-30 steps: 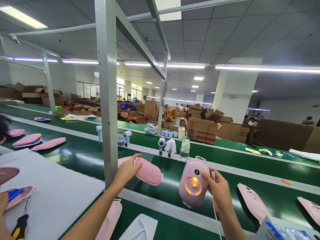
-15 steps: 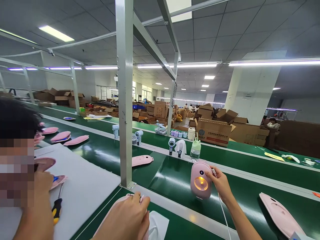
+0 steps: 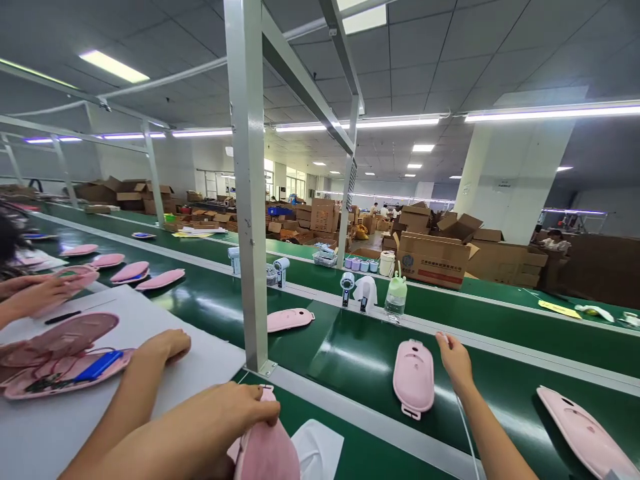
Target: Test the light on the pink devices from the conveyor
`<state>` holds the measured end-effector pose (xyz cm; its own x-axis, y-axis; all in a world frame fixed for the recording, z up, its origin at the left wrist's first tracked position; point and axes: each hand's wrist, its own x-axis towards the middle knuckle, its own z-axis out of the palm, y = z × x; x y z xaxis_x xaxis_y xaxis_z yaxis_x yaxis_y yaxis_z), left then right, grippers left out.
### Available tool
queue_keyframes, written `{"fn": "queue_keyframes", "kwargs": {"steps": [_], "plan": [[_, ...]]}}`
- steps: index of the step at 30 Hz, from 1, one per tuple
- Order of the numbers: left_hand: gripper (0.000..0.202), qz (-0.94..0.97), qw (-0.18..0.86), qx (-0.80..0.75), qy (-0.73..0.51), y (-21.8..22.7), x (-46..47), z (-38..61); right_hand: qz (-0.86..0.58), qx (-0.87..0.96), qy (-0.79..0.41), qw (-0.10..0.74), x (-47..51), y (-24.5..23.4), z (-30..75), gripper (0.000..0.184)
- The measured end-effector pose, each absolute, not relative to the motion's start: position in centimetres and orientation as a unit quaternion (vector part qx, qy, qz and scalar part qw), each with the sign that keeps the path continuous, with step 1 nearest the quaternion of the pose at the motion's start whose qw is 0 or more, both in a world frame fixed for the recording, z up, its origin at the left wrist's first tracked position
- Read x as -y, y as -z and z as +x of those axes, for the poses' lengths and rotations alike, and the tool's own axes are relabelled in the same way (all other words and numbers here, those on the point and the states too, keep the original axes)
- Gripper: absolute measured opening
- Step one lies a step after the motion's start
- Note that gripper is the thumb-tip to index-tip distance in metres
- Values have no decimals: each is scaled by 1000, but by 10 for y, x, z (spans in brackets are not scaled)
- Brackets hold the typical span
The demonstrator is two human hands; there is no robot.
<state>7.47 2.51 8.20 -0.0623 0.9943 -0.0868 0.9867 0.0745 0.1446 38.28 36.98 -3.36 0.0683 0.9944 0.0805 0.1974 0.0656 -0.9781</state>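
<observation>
Near the bottom centre, my left hand is closed over the top end of a pink oval device, which is partly hidden by the hand. My right hand pinches the end of a white cable that runs down past my forearm. Just left of that hand, apart from it, another pink oval device lies on the green belt, with no light showing. A further pink device rests at the right. A white cloth or sheet lies beside the device under my left hand.
A grey metal post stands in front of me. At left, a co-worker's hand reaches over a white board, near an opened pink device with a blue battery. Handheld fans and a green-topped bottle stand beyond.
The pink device by my right hand was upright with an orange light; now it lies unlit on the belt, apart from the cable. My right hand has moved right. The co-worker's head moved away.
</observation>
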Motion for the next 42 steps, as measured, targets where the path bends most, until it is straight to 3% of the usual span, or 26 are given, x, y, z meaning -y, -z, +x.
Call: {"fn": "queue_keyframes", "kwargs": {"steps": [4,7,9,11,13,16,19,23,29,35,38,42], "plan": [[42,669,91,-737,33,-89,-29,91,-513,587,-394,487,-338,29,360,31],[39,650,100,-753,-9,-84,-28,102,-397,688,-453,403,-282,21,337,45],[29,628,138,-757,-120,-71,-29,106,-317,746,-488,323,-240,13,328,42],[22,576,240,-724,-293,-55,-31,107,-254,789,-500,252,-203,3,326,25],[23,509,333,-668,-428,-38,-35,106,-208,845,-449,203,-178,-5,328,21],[31,451,391,-623,-506,-20,-39,107,-185,895,-365,175,-161,-11,332,28],[42,410,431,-565,-572,-11,-40,114,-180,899,-355,183,-157,-10,335,33],[52,407,465,-494,-612,-9,-40,125,-173,910,-332,180,-153,-9,337,33],[67,405,488,-452,-628,-10,-40,136,-157,944,-276,93,-145,-11,338,27],[66,415,480,-471,-613,-14,-35,144,-157,961,-227,13,-139,-12,333,21],[63,425,451,-485,-617,-12,-35,148,-165,960,-225,-2,-137,-7,332,20],[75,430,414,-467,-652,-4,-39,155,-169,947,-272,19,-140,5,337,24]]}}
